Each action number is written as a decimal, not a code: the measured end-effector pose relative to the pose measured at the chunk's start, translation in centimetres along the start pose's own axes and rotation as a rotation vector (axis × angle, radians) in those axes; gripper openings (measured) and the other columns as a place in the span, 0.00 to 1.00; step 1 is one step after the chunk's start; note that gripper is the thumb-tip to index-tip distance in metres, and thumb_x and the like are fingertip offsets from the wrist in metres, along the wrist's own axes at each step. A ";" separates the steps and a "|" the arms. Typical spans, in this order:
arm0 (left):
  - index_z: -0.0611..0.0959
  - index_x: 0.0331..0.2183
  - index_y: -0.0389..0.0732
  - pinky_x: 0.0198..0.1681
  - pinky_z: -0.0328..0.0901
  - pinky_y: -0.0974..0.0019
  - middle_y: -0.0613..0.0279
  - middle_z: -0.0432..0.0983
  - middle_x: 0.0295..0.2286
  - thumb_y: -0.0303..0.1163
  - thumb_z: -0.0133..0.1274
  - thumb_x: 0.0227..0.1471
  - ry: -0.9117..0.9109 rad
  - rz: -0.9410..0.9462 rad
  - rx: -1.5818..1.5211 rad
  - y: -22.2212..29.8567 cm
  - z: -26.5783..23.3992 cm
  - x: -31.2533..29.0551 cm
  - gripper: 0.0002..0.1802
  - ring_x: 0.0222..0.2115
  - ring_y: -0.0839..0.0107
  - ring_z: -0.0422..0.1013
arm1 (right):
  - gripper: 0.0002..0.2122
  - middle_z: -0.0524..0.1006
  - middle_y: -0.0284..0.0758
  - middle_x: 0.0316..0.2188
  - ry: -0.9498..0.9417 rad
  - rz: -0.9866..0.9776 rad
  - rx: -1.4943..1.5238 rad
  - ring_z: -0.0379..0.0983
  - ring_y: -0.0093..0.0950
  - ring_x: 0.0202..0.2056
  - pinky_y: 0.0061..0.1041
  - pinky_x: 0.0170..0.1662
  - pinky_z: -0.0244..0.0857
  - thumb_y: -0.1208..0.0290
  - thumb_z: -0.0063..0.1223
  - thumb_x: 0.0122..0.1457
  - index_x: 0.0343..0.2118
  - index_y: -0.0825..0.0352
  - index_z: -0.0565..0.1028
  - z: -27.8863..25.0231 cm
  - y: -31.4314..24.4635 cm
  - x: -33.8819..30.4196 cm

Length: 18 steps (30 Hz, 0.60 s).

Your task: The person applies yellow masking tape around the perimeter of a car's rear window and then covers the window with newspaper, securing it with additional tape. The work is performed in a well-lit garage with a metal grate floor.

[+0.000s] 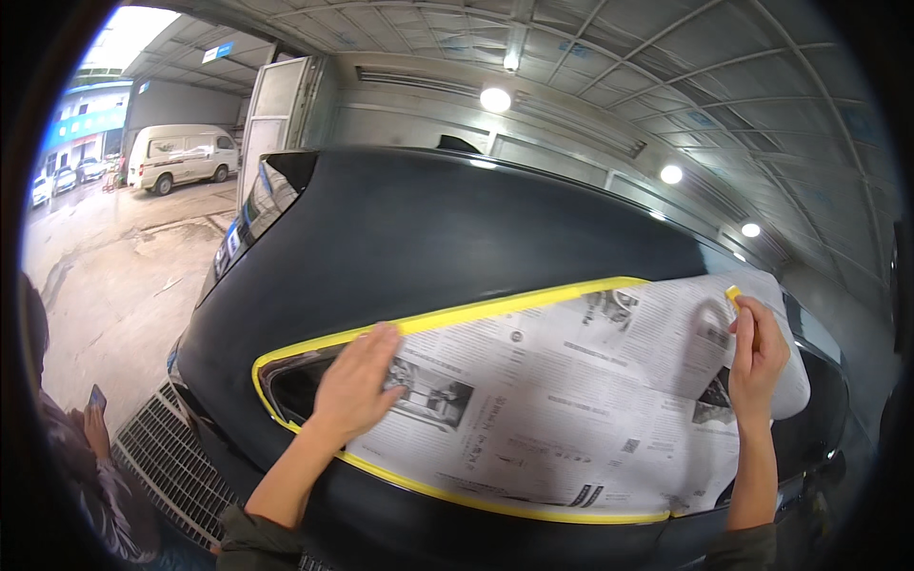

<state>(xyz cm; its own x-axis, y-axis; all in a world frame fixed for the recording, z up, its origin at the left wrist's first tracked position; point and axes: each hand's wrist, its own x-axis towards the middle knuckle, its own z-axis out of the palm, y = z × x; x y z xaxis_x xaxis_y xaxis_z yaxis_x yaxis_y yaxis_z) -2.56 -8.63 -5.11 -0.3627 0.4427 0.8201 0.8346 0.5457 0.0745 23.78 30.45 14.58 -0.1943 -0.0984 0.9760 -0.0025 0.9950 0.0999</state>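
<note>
A printed newspaper sheet (pixel 562 409) lies over the side window of a dark matte car body (pixel 457 224). Yellow masking tape (pixel 476 313) runs along the window's upper and lower edges and round its left corner. My left hand (pixel 357 385) rests with its fingers stretched out on the paper, the fingertips at the upper tape line. Raised near the paper's right end, my right hand (pixel 757 357) pinches a small yellow piece (pixel 732 293), whose exact kind I cannot make out. The paper's right part curls up loosely. Dark window glass (pixel 303 385) shows left of my left hand.
At the lower left, close by, a person (pixel 86 476) holds a phone (pixel 97 397). A floor grate (pixel 176 457) lies beside the car's rear. Beyond the open door (pixel 276 105) stands a white van (pixel 186 155). Round lamps (pixel 495 99) light the booth.
</note>
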 end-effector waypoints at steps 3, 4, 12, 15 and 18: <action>0.70 0.63 0.31 0.70 0.57 0.51 0.43 0.69 0.62 0.30 0.64 0.50 0.050 -0.154 0.029 -0.7 -1.6 -2.8 0.40 0.65 0.48 0.64 | 0.10 0.82 0.36 0.30 0.001 0.260 -0.042 0.71 0.19 0.24 0.22 0.30 0.64 0.71 0.53 0.70 0.48 0.70 0.81 -3.5 5.1 -0.2; 0.73 0.61 0.32 0.69 0.58 0.51 0.43 0.71 0.60 0.29 0.62 0.52 0.092 -0.133 0.001 -0.6 -1.1 -2.8 0.36 0.64 0.47 0.65 | 0.12 0.81 0.36 0.28 0.026 0.270 -0.167 0.68 0.19 0.22 0.22 0.28 0.63 0.68 0.53 0.71 0.52 0.66 0.81 -6.1 8.6 -0.4; 0.84 0.49 0.36 0.66 0.61 0.48 0.49 0.80 0.53 0.24 0.58 0.56 0.292 0.131 -0.175 10.4 -0.4 7.2 0.17 0.56 0.48 0.73 | 0.18 0.85 0.41 0.38 0.086 0.465 -0.282 0.80 0.24 0.36 0.25 0.42 0.72 0.58 0.59 0.68 0.55 0.63 0.82 -18.1 30.4 -8.5; 0.84 0.50 0.36 0.66 0.60 0.48 0.49 0.79 0.54 0.28 0.61 0.56 0.254 0.218 -0.218 16.0 0.4 12.4 0.19 0.57 0.48 0.72 | 0.28 0.83 0.33 0.36 -0.057 0.966 0.129 0.79 0.25 0.38 0.24 0.45 0.69 0.45 0.58 0.67 0.46 0.74 0.83 -15.8 28.8 -9.0; 0.82 0.53 0.35 0.66 0.60 0.49 0.48 0.76 0.58 0.36 0.64 0.57 0.235 0.288 -0.335 21.5 4.5 19.1 0.24 0.59 0.47 0.70 | 0.29 0.82 0.32 0.34 -0.054 1.133 0.557 0.77 0.24 0.35 0.25 0.41 0.69 0.40 0.56 0.66 0.41 0.70 0.82 -17.3 28.8 -8.7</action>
<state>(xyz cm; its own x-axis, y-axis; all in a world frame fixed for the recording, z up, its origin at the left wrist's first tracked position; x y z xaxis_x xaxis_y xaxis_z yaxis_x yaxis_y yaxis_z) 6.61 14.81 9.56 -0.0265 0.3484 0.9370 0.9884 0.1495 -0.0276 42.42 59.70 12.29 -0.3975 0.7998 0.4497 -0.2175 0.3940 -0.8930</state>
